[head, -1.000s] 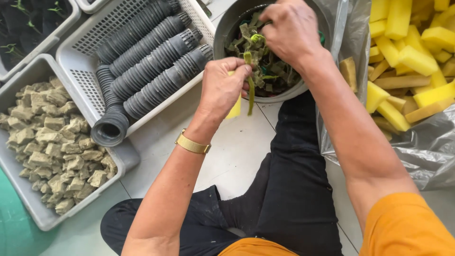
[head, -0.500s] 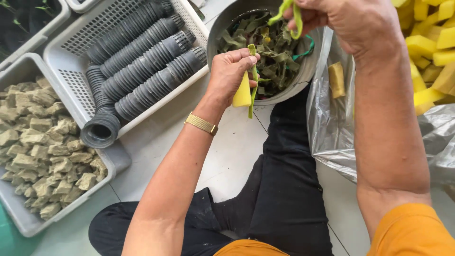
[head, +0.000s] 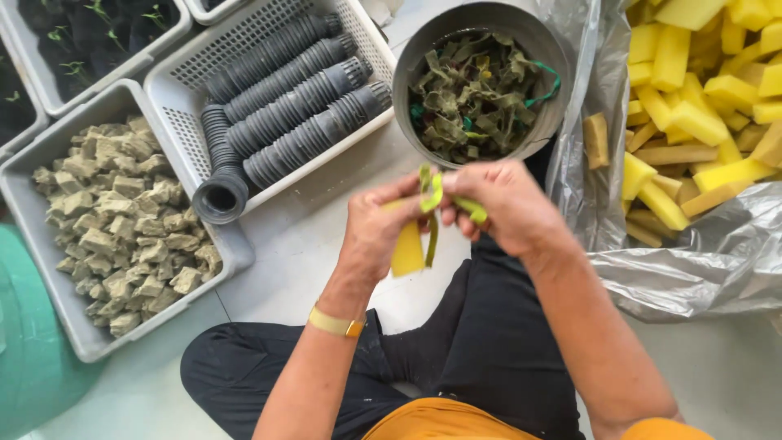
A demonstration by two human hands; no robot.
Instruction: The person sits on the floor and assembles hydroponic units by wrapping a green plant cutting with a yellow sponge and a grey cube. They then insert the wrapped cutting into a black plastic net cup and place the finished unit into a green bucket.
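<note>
My left hand (head: 376,230) grips a yellow sponge strip (head: 408,249) that hangs below its fingers. My right hand (head: 503,205) meets it from the right and pinches a small green plant cutting (head: 432,191), whose leaves stick up between the two hands and whose stem runs down beside the sponge. Both hands hover over my crossed legs in black trousers (head: 476,342), just in front of a grey round bowl (head: 489,18) filled with dark green cuttings.
A white basket (head: 358,24) holds rows of stacked black net pots (head: 295,94). A grey tray (head: 77,322) of brownish cubes lies at left, a seedling tray (head: 106,57) behind it. A plastic bag (head: 692,261) of yellow sponge strips lies at right, a green tub (head: 32,367) at lower left.
My right hand came down from the bowl with a green cutting and joined my left hand. My left hand moved toward me with the yellow sponge strip.
</note>
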